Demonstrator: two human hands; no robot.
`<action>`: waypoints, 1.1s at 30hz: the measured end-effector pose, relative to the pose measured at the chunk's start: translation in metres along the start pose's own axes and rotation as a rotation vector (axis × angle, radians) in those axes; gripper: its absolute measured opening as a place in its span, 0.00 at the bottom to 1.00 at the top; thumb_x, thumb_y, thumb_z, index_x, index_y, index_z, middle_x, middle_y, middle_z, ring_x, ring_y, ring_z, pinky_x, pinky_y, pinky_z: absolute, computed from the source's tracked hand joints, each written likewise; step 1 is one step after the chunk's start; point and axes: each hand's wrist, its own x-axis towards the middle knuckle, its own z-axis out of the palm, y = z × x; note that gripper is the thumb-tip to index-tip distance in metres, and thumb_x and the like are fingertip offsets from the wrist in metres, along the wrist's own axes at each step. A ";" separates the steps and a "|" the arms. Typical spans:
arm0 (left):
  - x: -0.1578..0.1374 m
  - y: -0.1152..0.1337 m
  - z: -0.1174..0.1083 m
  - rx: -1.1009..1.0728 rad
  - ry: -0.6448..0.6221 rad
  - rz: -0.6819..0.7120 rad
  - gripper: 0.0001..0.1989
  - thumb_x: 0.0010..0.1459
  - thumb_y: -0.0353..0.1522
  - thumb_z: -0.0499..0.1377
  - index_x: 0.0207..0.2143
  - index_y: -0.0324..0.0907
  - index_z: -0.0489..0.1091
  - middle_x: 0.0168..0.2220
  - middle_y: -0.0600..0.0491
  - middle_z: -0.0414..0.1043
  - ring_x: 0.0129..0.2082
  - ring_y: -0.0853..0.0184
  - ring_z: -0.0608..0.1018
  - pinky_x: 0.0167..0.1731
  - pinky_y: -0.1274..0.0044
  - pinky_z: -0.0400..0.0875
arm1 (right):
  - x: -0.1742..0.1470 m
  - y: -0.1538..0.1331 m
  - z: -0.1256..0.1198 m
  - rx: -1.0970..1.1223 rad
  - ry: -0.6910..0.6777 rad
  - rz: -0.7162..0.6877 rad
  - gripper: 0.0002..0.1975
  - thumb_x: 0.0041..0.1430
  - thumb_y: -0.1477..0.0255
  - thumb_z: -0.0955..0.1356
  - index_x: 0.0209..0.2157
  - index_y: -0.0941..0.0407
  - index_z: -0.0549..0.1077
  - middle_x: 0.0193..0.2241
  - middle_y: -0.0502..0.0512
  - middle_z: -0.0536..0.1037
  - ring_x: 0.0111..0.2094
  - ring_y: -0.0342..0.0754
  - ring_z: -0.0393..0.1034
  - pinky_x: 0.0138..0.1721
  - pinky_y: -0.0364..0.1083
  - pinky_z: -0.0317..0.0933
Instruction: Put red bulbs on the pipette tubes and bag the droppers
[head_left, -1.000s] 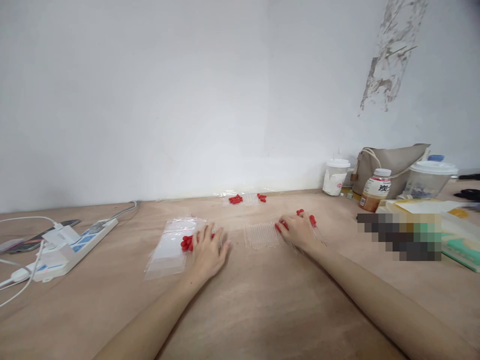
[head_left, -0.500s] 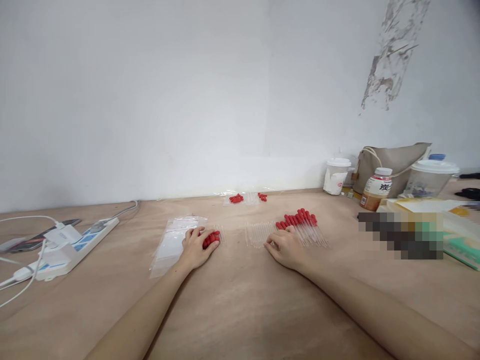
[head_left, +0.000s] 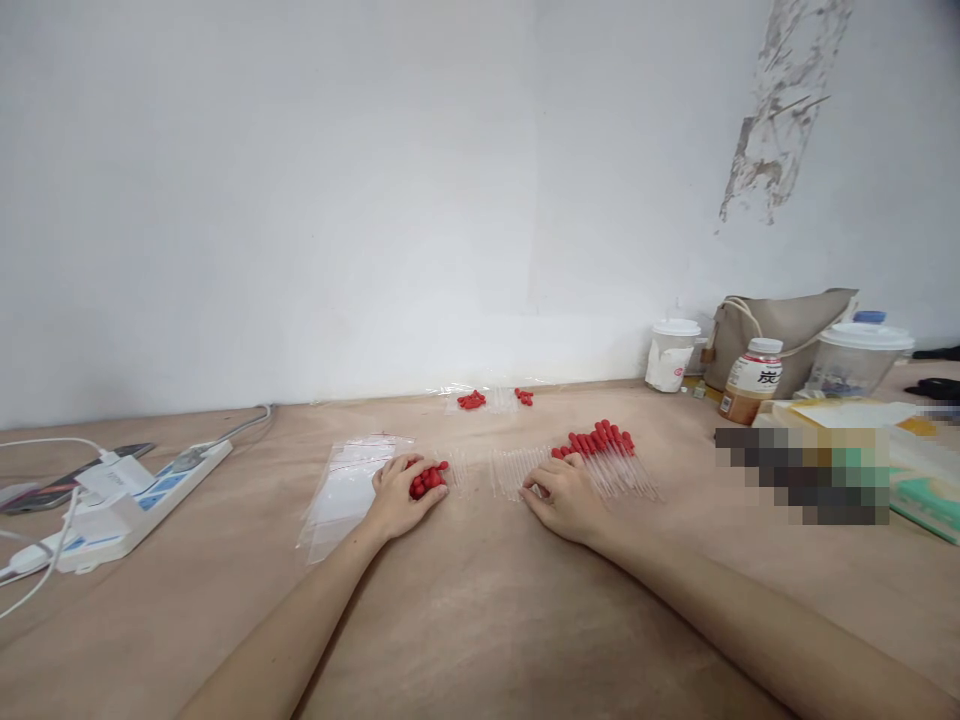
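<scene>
My left hand (head_left: 401, 498) is curled around a small pile of red rubber bulbs (head_left: 429, 480), its fingers bent over them on the table. Close to its right lie a few clear dropper tubes (head_left: 462, 474). Thumb and fingers of my right hand (head_left: 564, 498) are pinched at the lower end of a row of clear dropper tubes (head_left: 511, 472); the fingertips partly hide what they grip. Beyond that hand, several droppers with red bulbs (head_left: 606, 440) lie side by side, tubes toward me. Flat clear zip bags (head_left: 341, 500) rest left of my left hand.
Against the wall lie more red bulbs (head_left: 472, 400) and a clear plastic bag (head_left: 499, 398). A power strip (head_left: 161, 500) with white cables and a phone (head_left: 75, 482) occupy the left. On the right stand a lidded cup (head_left: 673, 357), a bottle (head_left: 752, 382) and a grey bag (head_left: 795, 325).
My left hand has shifted slightly right, with the red bulbs bunched closer under its fingers. My right hand has moved a little left along the tube row.
</scene>
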 end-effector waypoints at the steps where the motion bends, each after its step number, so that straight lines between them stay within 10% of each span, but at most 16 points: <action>1: 0.000 -0.001 0.001 0.020 0.029 -0.038 0.16 0.50 0.42 0.55 0.42 0.52 0.67 0.46 0.52 0.64 0.48 0.57 0.63 0.48 0.62 0.53 | 0.002 -0.004 0.001 0.002 -0.006 -0.010 0.08 0.54 0.70 0.62 0.25 0.56 0.70 0.24 0.50 0.74 0.29 0.42 0.64 0.36 0.46 0.41; 16: 0.007 0.012 0.000 0.198 0.043 0.068 0.17 0.53 0.43 0.51 0.42 0.48 0.68 0.47 0.48 0.65 0.49 0.58 0.64 0.51 0.57 0.38 | -0.005 -0.004 0.001 0.050 -0.016 0.071 0.08 0.53 0.71 0.63 0.24 0.56 0.70 0.21 0.48 0.72 0.26 0.41 0.63 0.34 0.45 0.42; 33: 0.017 0.012 0.014 0.115 0.019 0.081 0.10 0.52 0.29 0.50 0.34 0.45 0.69 0.37 0.53 0.72 0.38 0.62 0.72 0.41 0.70 0.59 | -0.002 -0.003 0.000 -0.050 0.007 0.187 0.08 0.53 0.71 0.62 0.25 0.56 0.70 0.24 0.50 0.74 0.29 0.43 0.64 0.34 0.45 0.42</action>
